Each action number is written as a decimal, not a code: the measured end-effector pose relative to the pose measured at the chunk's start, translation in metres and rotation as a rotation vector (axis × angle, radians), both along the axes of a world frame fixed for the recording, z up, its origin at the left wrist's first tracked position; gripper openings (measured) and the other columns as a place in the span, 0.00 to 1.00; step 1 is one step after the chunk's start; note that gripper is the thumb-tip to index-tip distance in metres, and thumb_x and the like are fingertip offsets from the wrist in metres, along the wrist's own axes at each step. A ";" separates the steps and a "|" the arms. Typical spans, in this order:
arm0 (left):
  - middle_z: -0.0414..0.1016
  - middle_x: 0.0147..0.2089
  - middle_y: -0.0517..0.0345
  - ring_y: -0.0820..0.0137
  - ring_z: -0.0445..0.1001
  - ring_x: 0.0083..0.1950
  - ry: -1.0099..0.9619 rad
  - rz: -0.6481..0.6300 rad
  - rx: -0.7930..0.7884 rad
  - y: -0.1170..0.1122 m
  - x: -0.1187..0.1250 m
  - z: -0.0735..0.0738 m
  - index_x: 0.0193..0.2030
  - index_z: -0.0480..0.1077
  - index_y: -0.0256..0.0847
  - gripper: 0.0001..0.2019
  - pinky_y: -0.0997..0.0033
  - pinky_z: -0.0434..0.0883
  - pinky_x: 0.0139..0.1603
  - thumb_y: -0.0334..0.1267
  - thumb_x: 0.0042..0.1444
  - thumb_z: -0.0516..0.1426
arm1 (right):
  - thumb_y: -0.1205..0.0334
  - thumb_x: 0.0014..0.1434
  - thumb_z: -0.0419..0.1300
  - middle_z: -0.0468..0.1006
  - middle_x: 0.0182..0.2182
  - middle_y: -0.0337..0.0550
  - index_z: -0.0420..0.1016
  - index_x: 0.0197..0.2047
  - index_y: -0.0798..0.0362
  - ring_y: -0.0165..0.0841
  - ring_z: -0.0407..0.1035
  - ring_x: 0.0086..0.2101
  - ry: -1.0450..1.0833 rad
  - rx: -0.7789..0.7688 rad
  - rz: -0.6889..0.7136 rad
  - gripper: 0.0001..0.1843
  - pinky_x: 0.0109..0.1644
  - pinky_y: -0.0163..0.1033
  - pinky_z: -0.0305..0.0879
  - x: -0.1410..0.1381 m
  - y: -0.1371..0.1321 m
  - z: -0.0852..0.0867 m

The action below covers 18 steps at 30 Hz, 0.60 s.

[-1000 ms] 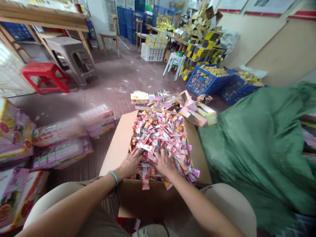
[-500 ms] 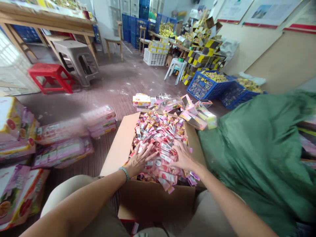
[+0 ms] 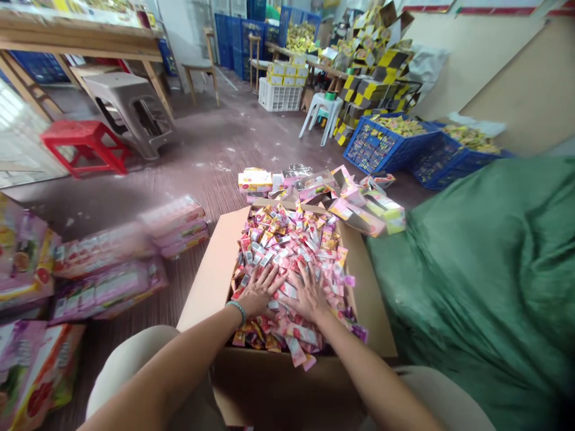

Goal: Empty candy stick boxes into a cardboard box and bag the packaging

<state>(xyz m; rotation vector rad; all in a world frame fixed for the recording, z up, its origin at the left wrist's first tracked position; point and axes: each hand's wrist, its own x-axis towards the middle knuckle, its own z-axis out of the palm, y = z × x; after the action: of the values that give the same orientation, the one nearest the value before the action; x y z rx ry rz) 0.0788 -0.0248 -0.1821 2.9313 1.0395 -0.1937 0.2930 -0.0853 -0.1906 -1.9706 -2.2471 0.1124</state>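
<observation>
A cardboard box point(image 3: 209, 263) with its flaps folded out stands between my knees, heaped with small pink, purple and orange wrapped packets point(image 3: 291, 239). My left hand point(image 3: 259, 291) lies on the heap with its fingers spread, a beaded bracelet on the wrist. Close beside it, my right hand point(image 3: 309, 294) rests flat on the packets, fingers apart. Neither hand grips a packet. Some packets spill over the near edge of the box.
Opened pink cartons point(image 3: 354, 206) lie behind the box. Plastic-wrapped carton packs point(image 3: 103, 287) are stacked to the left. Green cloth point(image 3: 480, 269) bulges at the right. Farther back stand blue crates point(image 3: 381, 143), a red stool point(image 3: 85, 143) and a grey stool point(image 3: 130, 102).
My right hand has moved left and flattened onto the packets, close to my left hand. The left hand has shifted slightly to the right. The view has tilted a little downward.
</observation>
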 end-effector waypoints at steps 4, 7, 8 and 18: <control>0.33 0.81 0.37 0.44 0.34 0.81 0.085 0.070 -0.041 0.001 0.009 0.020 0.80 0.39 0.44 0.63 0.30 0.37 0.75 0.55 0.45 0.70 | 0.30 0.65 0.52 0.43 0.77 0.55 0.50 0.78 0.45 0.63 0.36 0.73 0.034 -0.040 0.006 0.47 0.69 0.79 0.35 0.001 0.013 0.010; 0.31 0.81 0.37 0.44 0.31 0.81 0.072 0.112 -0.062 -0.014 0.010 0.040 0.80 0.39 0.44 0.61 0.29 0.35 0.74 0.53 0.47 0.69 | 0.30 0.65 0.51 0.41 0.77 0.55 0.47 0.78 0.45 0.64 0.35 0.73 0.097 -0.084 0.054 0.47 0.68 0.80 0.37 0.003 0.010 0.029; 0.29 0.81 0.37 0.43 0.30 0.80 0.055 0.138 -0.079 -0.023 0.008 0.047 0.80 0.38 0.44 0.61 0.28 0.35 0.73 0.52 0.47 0.69 | 0.30 0.66 0.51 0.41 0.77 0.55 0.47 0.78 0.45 0.63 0.35 0.73 0.126 -0.083 0.073 0.47 0.69 0.79 0.38 0.006 0.005 0.035; 0.41 0.79 0.27 0.44 0.49 0.78 -0.344 0.854 0.042 -0.071 -0.050 0.064 0.79 0.43 0.35 0.40 0.37 0.52 0.73 0.41 0.63 0.53 | 0.32 0.67 0.42 0.52 0.74 0.57 0.57 0.75 0.52 0.50 0.44 0.73 0.660 -0.033 -0.802 0.44 0.75 0.59 0.40 0.124 -0.075 0.015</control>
<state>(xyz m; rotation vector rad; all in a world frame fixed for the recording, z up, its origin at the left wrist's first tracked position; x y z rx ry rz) 0.0284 -0.0960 -0.1179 2.1485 2.0588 0.3370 0.4173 -0.1608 -0.1756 -2.2417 -0.9906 0.5893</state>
